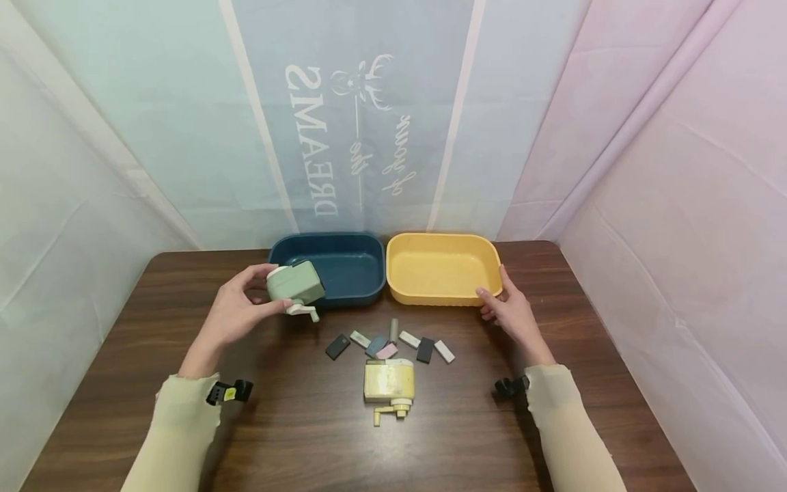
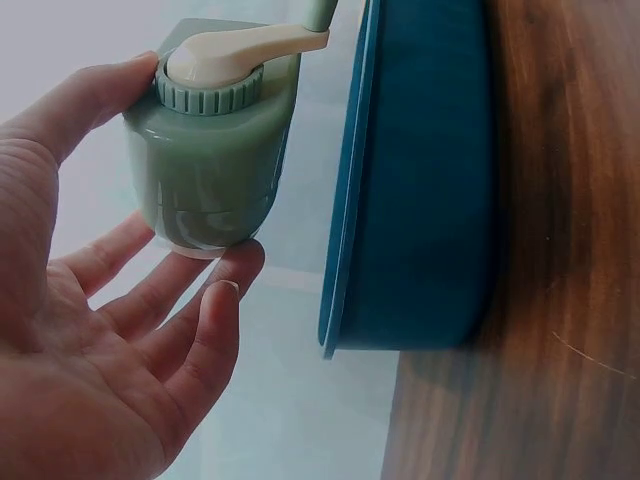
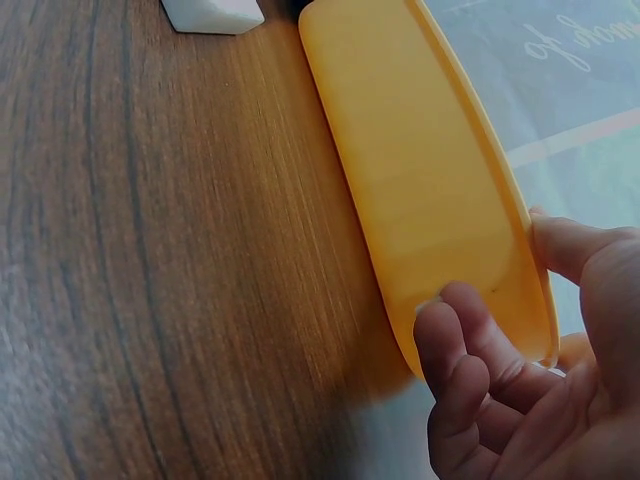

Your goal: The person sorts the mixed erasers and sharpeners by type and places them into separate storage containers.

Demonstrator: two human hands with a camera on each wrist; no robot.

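A green hand-crank pencil sharpener (image 1: 298,281) is in my left hand (image 1: 236,307), gripped between thumb and fingertips. Its pale crank shows clearly in the left wrist view, beside the outer wall of the dark blue tray (image 2: 415,200). The sharpener is tilted over the tray's front left corner in the head view. My right hand (image 1: 513,314) holds the front right corner of the yellow tray (image 1: 443,298); its thumb is on the rim and several fingers are bent by the outer wall. A yellow crank pencil sharpener (image 1: 389,381) lies nearer on the table.
Several small eraser-like blocks, including a black block (image 1: 337,346), a pink block (image 1: 387,351) and a white block (image 1: 444,351), lie between the trays and the yellow sharpener. Behind the trays hangs a printed cloth (image 1: 369,150). The brown wooden table (image 1: 295,437) carries everything.
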